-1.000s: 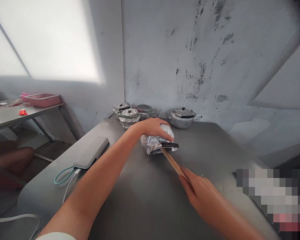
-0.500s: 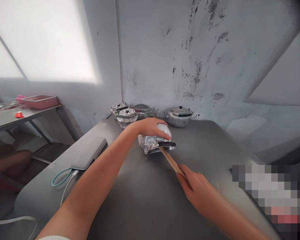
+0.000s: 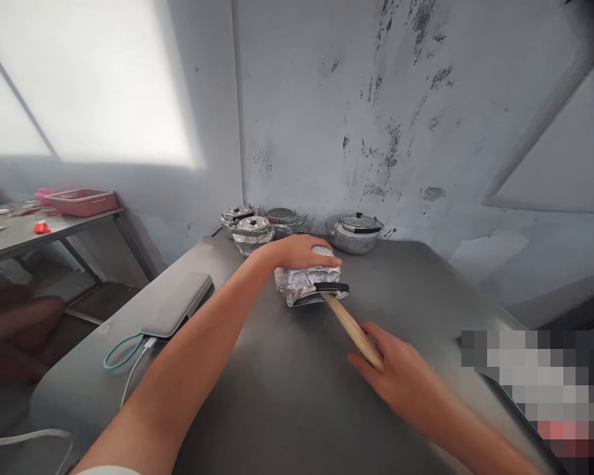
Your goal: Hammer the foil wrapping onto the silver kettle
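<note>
A dented silver metal pot [image 3: 307, 278] with a black-gripped bail handle [image 3: 331, 287] lies tipped on the table, its mouth turned towards me. My left hand [image 3: 301, 252] is wrapped over its far, upper side and grips it. From my right hand [image 3: 395, 369] a wooden stick [image 3: 350, 330] slants up to the pot's mouth, where its far end passes out of sight behind the handle. The stick's near end rests between my right thumb and fingers, which sit loosely around it.
Several lidded or open silver pots [image 3: 253, 227] stand at the table's back left; another lidded pot [image 3: 357, 231] stands at back centre. A grey power bank [image 3: 178, 303] with cables lies left. A red basket [image 3: 83, 201] sits on the side table. A blurred patch covers the right edge.
My right hand has shifted slightly and loosened around the stick, so the stick's near end now shows. The left hand and the pot have hardly moved.
</note>
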A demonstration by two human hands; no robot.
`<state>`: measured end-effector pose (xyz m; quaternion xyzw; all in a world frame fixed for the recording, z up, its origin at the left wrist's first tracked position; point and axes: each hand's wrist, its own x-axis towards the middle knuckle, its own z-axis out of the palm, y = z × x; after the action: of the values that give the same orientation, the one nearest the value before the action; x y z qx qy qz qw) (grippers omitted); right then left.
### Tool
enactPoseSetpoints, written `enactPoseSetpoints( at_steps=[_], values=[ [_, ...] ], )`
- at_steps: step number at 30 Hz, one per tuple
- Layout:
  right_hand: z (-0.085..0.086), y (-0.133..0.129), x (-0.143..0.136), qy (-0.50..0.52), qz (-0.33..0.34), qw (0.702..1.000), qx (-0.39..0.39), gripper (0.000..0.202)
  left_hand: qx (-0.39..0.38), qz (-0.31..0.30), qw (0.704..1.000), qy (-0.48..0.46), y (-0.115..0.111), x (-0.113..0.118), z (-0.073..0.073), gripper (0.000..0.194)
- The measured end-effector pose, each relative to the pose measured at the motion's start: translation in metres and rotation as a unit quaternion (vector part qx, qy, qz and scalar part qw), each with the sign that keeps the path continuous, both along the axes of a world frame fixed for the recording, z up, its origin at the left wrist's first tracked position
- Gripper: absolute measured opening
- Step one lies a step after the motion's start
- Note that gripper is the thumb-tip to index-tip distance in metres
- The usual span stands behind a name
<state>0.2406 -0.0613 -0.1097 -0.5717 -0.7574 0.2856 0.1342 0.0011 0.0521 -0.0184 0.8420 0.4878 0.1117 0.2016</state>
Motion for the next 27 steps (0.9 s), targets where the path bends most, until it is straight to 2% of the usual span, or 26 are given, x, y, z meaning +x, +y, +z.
enactPoseSetpoints(
  at_steps=[4, 7, 10, 14, 20, 23, 27],
  values=[
    [0.013, -0.003, 0.000, 0.099, -0.022, 0.987, -0.126, 0.028, 0.005, 0.002, 1.000, 0.007, 0.000, -0.001, 0.001, 0.063],
    [0.019, -0.004, 0.001, 0.149, -0.022, 0.973, -0.175, 0.032, 0.008, -0.008, 1.000, 0.003, -0.001, -0.001, 0.002, 0.058],
    [0.019, -0.005, 0.000, 0.176, -0.054, 0.960, -0.212, 0.034, 0.004, -0.015, 1.000, -0.001, -0.002, 0.000, 0.004, 0.055],
    [0.019, -0.005, -0.004, 0.200, -0.069, 0.950, -0.231, 0.035, 0.004, -0.015, 1.000, 0.000, -0.002, 0.001, 0.005, 0.056],
    [0.027, -0.010, -0.010, 0.177, -0.105, 0.942, -0.266, 0.041, 0.013, -0.010, 1.000, -0.001, 0.001, 0.001, 0.001, 0.066],
    [0.031, -0.012, -0.012, 0.223, -0.128, 0.925, -0.280, 0.041, 0.011, -0.005, 1.000, -0.003, 0.001, 0.001, 0.001, 0.065],
    [0.031, -0.012, -0.011, 0.275, -0.127, 0.904, -0.303, 0.036, 0.011, -0.005, 1.000, 0.000, 0.001, 0.001, 0.001, 0.066]
  ],
)
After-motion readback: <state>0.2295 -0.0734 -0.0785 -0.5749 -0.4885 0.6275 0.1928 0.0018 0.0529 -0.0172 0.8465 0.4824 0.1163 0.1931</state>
